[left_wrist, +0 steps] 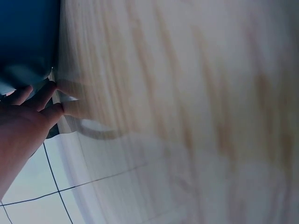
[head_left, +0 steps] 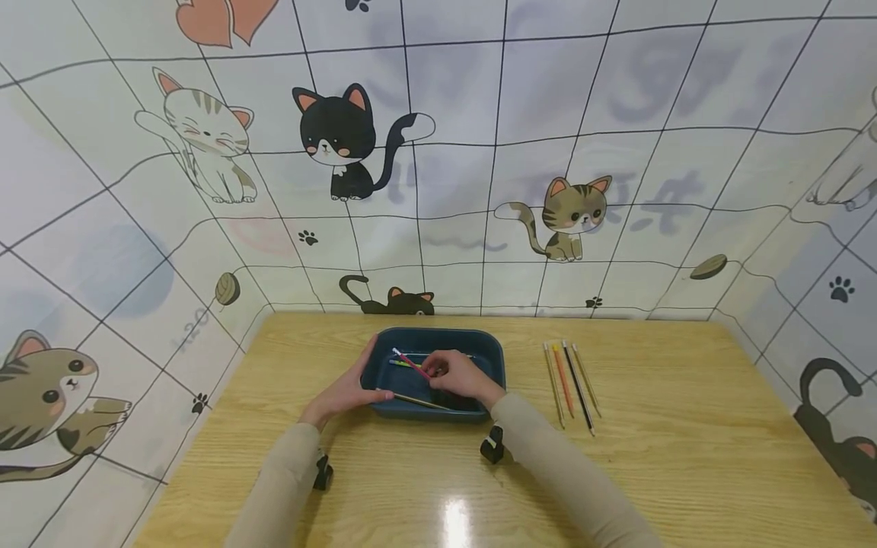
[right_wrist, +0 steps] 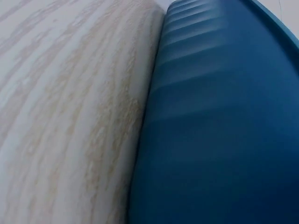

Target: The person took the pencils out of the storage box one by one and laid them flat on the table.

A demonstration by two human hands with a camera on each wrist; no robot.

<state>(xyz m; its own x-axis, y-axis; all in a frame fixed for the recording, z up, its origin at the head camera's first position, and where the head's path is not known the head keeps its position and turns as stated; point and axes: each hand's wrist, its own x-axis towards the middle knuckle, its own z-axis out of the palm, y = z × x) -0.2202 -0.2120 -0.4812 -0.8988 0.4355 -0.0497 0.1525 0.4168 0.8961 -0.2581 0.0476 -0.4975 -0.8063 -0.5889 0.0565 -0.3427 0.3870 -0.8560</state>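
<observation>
A dark blue plastic bin (head_left: pixel 438 413) stands on the wooden table with several pencils inside. My left hand (head_left: pixel 346 392) holds the bin's left side, thumb over the near-left rim and fingers along the outer wall; the left wrist view shows these fingers (left_wrist: pixel 41 97) against it. Reaching into the bin, my right hand (head_left: pixel 457 374) pinches a pink-red pencil (head_left: pixel 409 361) with a white end, tilted up to the left. Below it lie a yellow-green pencil (head_left: pixel 399 363) and, near the front wall, a gold-coloured pencil (head_left: pixel 421 401). The right wrist view shows only the bin's outer wall (right_wrist: pixel 210 126) and table.
Right of the bin, several pencils lie roughly side by side on the table (head_left: pixel 685 426), among them an orange one (head_left: pixel 563 378) and a black one (head_left: pixel 579 392). Walls covered with a cat-printed sheet (head_left: pixel 459 183) enclose the table at the back and sides.
</observation>
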